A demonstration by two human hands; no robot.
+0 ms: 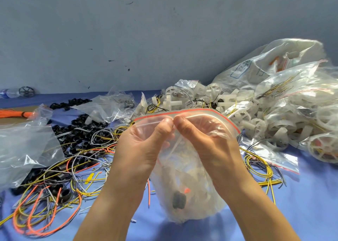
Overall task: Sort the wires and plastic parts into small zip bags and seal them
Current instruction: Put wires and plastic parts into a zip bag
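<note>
Single view: head-worn wide-angle, facing forward and down over the blue table (311,213). Close range: both forearms enter from the bottom edge, and the left hand (142,145) and right hand (206,143) meet at frame centre, pinching the zip bag (192,185). The wall (128,30) fills the upper half, with the table/wall line around mid-height on the left.
</note>
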